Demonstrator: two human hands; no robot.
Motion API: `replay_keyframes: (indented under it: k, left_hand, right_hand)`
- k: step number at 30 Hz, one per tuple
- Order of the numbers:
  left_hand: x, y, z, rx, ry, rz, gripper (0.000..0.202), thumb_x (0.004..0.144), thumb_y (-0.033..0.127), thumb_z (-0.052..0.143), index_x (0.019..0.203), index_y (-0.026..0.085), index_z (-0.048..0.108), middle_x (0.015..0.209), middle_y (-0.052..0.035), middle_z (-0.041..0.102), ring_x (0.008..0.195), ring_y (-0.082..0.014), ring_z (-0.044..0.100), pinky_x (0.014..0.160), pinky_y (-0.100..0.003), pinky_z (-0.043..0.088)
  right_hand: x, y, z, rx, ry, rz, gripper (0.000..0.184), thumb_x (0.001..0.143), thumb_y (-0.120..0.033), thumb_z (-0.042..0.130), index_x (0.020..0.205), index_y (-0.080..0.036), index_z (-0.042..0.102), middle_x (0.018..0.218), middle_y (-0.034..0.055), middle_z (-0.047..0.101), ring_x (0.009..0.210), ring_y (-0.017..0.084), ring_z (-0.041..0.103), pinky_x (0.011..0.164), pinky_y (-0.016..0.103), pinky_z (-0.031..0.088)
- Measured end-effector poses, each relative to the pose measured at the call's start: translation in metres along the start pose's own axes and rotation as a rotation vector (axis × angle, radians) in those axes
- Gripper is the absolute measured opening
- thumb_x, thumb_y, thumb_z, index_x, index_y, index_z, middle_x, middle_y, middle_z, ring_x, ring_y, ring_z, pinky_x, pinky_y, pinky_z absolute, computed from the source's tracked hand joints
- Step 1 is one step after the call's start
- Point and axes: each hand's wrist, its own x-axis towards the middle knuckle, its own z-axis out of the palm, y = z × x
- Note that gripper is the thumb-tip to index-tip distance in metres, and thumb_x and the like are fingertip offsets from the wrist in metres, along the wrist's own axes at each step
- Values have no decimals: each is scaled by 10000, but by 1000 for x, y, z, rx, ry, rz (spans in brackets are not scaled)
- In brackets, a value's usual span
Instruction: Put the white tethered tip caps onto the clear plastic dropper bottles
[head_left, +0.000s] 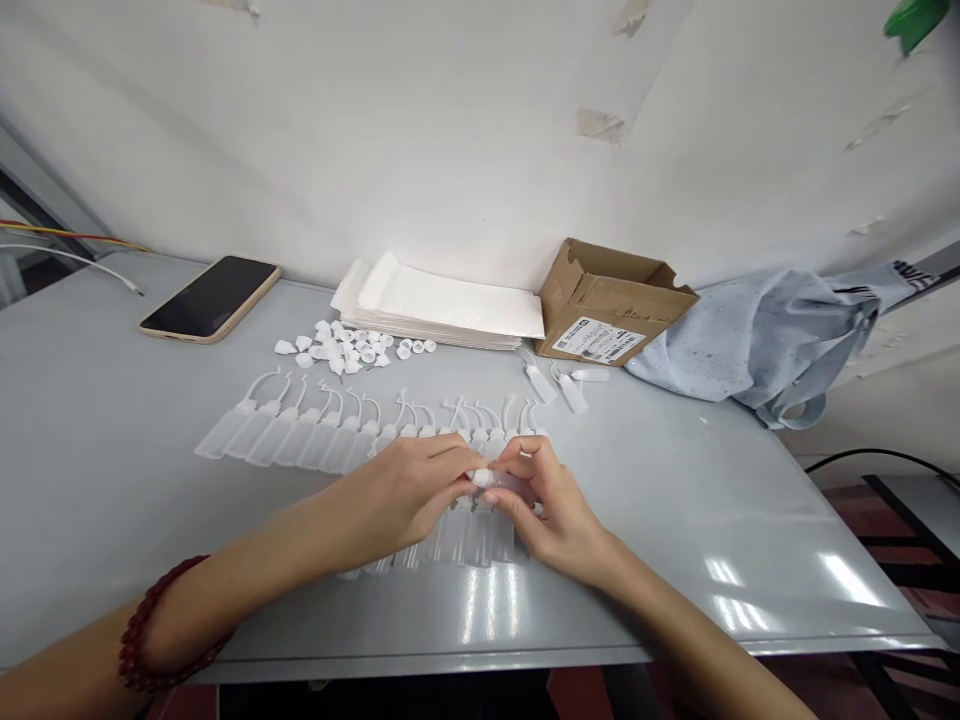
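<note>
A small translucent squeeze bottle (513, 485) lies sideways between my hands, above rows of similar bottles. Around its body, the thumb and fingers of my right hand (559, 520) are closed. My left hand (416, 485) pinches at the white cap (481, 478) on its neck end; the fingertips partly hide it. Beneath and beyond my hands, bottles with thin tethered strips (259, 432) lie side by side on the grey table (645, 560). My left hand and forearm cover some of them. Loose white caps (349, 345) sit in a pile behind the rows.
Several white paper envelopes (450, 305) are stacked against the wall, beside an open cardboard box (607, 310). A few separate bottles (571, 392) lie before the box. A phone (211, 298) rests at back left, and light blue cloth (735, 335) is heaped at right.
</note>
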Motion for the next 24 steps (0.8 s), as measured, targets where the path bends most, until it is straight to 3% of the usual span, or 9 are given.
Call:
replay_keyframes:
  k: [3,6,11,17,21,24]
  left_hand:
    - [2,4,-2,-54,71,0,200,927,161,454,1020,174,631,826,-21,630,713,-119,557,657,-236,415]
    - [5,13,-8,-294,94,-164,166,884,236,547,990,205,672,816,-6,673,721,-122,603,671,-231,474]
    - [10,19,-9,-701,104,-485,204,824,363,624,886,175,676,718,-3,700,676,-144,647,657,-265,535]
    - [11,13,-4,-826,3,-571,209,793,347,662,748,144,649,583,7,644,574,-125,618,598,-255,529]
    - [10,15,-2,-751,10,-524,188,798,327,646,732,151,635,570,19,620,546,-115,598,563,-243,515]
    - [8,17,-2,-652,48,-471,136,791,291,648,762,158,652,635,14,639,588,-120,611,577,-239,514]
  right_hand:
    - [1,-2,0,90,28,55,144,928,-262,472,951,-242,331,726,-19,570,618,130,557,520,236,435]
    - [-1,-1,1,-5,114,-2,140,914,-252,499,933,-241,361,759,1,585,638,140,579,518,243,450]
    - [-3,10,4,-342,286,-331,177,898,-153,507,1008,-241,399,916,64,637,753,168,625,591,287,507]
    - [2,14,4,-507,255,-571,223,888,-70,487,1025,-218,393,847,75,621,650,166,543,539,299,471]
    - [0,12,4,-465,233,-540,152,922,-120,456,1004,-232,394,788,36,605,648,166,576,548,299,483]
    - [-4,8,3,-288,173,-354,115,931,-218,489,998,-240,398,856,36,611,740,161,631,621,287,528]
